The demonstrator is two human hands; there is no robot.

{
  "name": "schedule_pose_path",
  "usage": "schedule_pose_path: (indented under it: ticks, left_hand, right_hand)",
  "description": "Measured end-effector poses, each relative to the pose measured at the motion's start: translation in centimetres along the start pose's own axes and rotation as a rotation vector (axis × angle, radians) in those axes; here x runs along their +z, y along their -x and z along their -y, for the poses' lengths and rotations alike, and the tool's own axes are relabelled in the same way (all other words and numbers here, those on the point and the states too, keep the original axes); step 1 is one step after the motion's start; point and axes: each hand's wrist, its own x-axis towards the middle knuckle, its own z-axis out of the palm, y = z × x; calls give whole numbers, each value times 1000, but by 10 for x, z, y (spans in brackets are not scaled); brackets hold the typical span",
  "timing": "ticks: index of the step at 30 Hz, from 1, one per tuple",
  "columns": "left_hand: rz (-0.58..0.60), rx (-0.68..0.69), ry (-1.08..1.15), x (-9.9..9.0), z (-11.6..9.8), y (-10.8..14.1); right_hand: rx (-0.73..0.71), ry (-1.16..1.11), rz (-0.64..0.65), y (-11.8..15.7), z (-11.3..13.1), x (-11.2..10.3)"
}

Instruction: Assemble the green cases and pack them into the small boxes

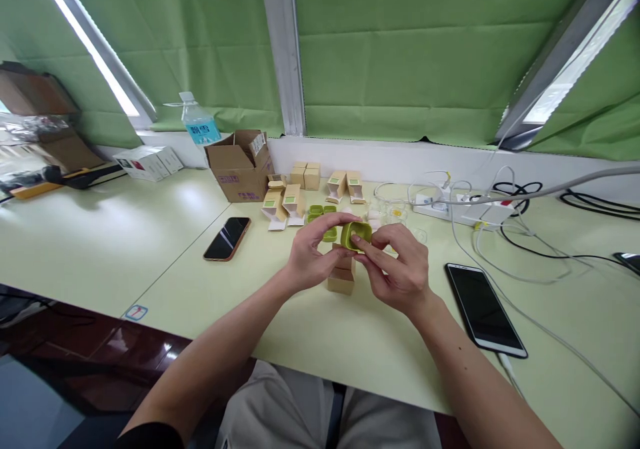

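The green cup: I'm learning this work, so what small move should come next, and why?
Perhaps draw the right hand back until its finger leaves the green cup: that finger reaches inside, while the left hand holds the cup from the other side, so the cup should stay steady.

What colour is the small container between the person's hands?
The small container is yellowish green, seen best in the head view.

- Green cup (360, 227), between left hand (314, 254) and right hand (404, 268), looked smooth, semi-gloss plastic.
- Box (341, 284) below the hands was matt cardboard.
- Tabletop (295, 342) beneath them appeared smooth, faintly glossy.
- Blind (430, 56) beyond the hands was matt, creased cloth.
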Motion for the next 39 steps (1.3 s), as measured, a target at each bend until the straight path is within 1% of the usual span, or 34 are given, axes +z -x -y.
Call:
schedule_pose_path:
  ticks: [8, 10, 13, 14, 15, 16, 17, 18, 19, 21, 22, 23, 24, 25, 27, 30, 32, 34, 35, 36, 37, 39]
  left_hand:
    - [11, 100, -100, -3, 0, -2]
    - [-10, 117, -94, -2, -1, -3]
    - [-64, 122, -94, 1, 0, -3]
    - [-85, 110, -102, 2, 2, -3]
    - [-111, 91, -110, 2, 4, -3]
    - [-141, 67, -113, 1, 7, -2]
    - [-172, 42, -111, 0, 10, -2]
    - [-200, 19, -105, -1, 13, -2]
    - [-223, 1, -97, -2, 16, -2]
    - [-262, -19, -86, -3, 20, -3]
    - [-279, -21, -84, -3, 21, -4]
    - [-293, -20, -83, -3, 21, -4]
    - [-303, -16, -81, -3, 21, -4]
    - [-307, -10, -79, -2, 20, -4]
    - [-301, 2, -73, -1, 20, -4]
    - [-291, 16, -60, 1, 19, -3]
    - [-290, 17, -61, 1, 19, -3]
    - [-289, 19, -70, 1, 19, -3]
    - [-288, 20, -72, 1, 19, -3]
    - [-285, 22, -72, 1, 19, -2]
    - [-279, 24, -69, 2, 19, -2]
    - [-256, 25, -68, 2, 19, -1]
  right_hand:
    - [122, -92, 86, 0, 1, -1]
    - [142, -119, 64, 0, 1, -2]
    - [183, -121, -59, -1, -6, -7]
    - [226, -101, -92, -2, -10, -10]
    - [288, -66, -98, -2, -14, -14]
    - [368, -15, -62, -1, -19, -18]
    - [450, 50, 28, -1, -23, -22]
    - [523, 127, 165, -1, -27, -25]
    - [573, 201, 332, -1, -29, -27]
    - [587, 321, 670, 0, -28, -28]
    - [559, 361, 803, 0, -27, -26]
    - [520, 394, 903, 1, -24, -24]
    - [479, 425, 973, 2, -21, -21]
    - [442, 456, 1018, 4, -18, -18]
    - [391, 509, 1061, 7, -15, -11]
    - [360, 550, 1080, 10, -14, -6]
    - [365, 542, 1077, 10, -16, -7]
    - [401, 486, 1049, 8, -18, -10]
    - [437, 439, 1011, 6, -19, -13]
    - [487, 381, 945, 4, -20, -15]
    - [549, 303, 849, 1, -21, -17]
    - [690, 83, 577, -4, -21, -20]
